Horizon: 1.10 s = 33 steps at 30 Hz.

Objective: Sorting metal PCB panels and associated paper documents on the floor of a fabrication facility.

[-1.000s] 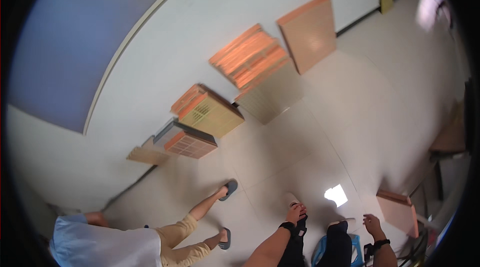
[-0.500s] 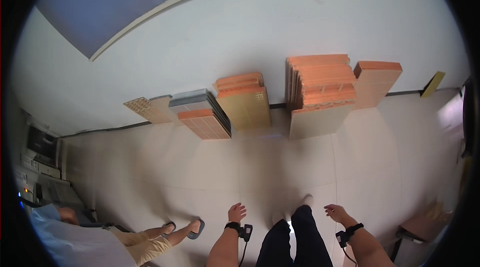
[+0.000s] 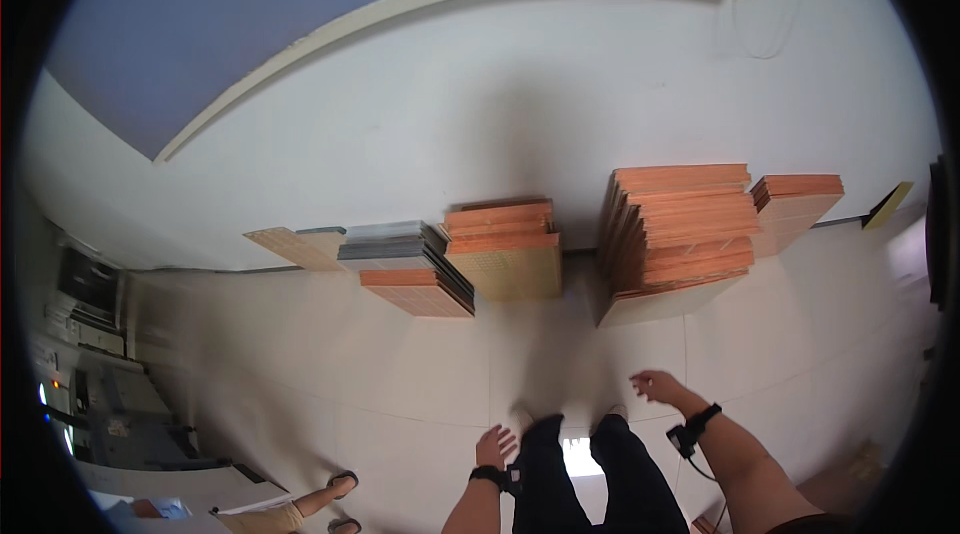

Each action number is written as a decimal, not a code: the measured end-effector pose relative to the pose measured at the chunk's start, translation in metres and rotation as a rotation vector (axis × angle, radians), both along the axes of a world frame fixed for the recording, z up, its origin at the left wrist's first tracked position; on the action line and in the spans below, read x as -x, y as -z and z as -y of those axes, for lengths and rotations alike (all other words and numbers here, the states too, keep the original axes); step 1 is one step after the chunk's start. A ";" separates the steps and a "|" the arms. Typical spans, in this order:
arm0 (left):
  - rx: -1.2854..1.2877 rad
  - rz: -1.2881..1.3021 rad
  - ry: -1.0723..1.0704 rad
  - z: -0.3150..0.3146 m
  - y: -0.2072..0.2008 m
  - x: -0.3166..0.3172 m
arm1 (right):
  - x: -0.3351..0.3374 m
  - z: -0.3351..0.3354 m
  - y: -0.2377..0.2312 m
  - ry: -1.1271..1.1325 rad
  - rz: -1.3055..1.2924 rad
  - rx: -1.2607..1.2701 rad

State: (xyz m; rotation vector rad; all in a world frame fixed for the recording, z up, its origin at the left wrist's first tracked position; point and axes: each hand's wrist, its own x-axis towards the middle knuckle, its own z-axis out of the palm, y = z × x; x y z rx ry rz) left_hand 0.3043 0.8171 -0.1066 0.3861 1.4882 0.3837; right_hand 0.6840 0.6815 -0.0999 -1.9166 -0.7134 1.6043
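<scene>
The grip is empty on both sides: the left hand (image 3: 495,446) has its fingers spread, the right hand (image 3: 656,386) has them loosely bent. The nearest things, a tall stack of orange-edged boards (image 3: 690,222) and a shorter yellowish stack (image 3: 508,267), stand ahead by the wall (image 3: 400,114), apart from both hands. This seems a hands-free moment facing them; touching either would call for a forward reach. Pinkish boards (image 3: 418,296) partly block the grey boards (image 3: 388,252); another person's leg (image 3: 316,501) shows lower left.

The right hand (image 3: 658,387) has swung ahead of the left hand (image 3: 493,446), toward the wall (image 3: 380,114) edge of the floor (image 3: 410,374).
</scene>
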 end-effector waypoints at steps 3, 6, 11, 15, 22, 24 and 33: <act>-0.059 0.075 0.158 -0.082 -0.005 -0.045 | -0.031 -0.088 -0.006 0.044 0.061 -0.051; -0.130 0.086 0.203 -0.164 0.009 -0.057 | -0.035 -0.171 -0.006 0.150 -0.009 -0.074; -0.142 0.062 0.196 -0.283 0.030 -0.087 | -0.013 -0.253 0.022 0.441 -0.174 -0.058; -0.175 0.108 0.266 -0.359 0.045 -0.118 | -0.011 -0.305 0.043 0.648 -0.079 -0.109; -0.401 -0.055 0.338 -0.406 0.047 -0.188 | -0.033 -0.360 0.071 0.875 0.081 -0.042; -0.394 -0.079 0.317 -0.407 0.053 -0.194 | -0.027 -0.367 0.074 0.907 0.168 -0.052; -0.443 -0.133 0.263 -0.407 0.062 -0.191 | -0.015 -0.370 0.068 0.951 0.270 -0.152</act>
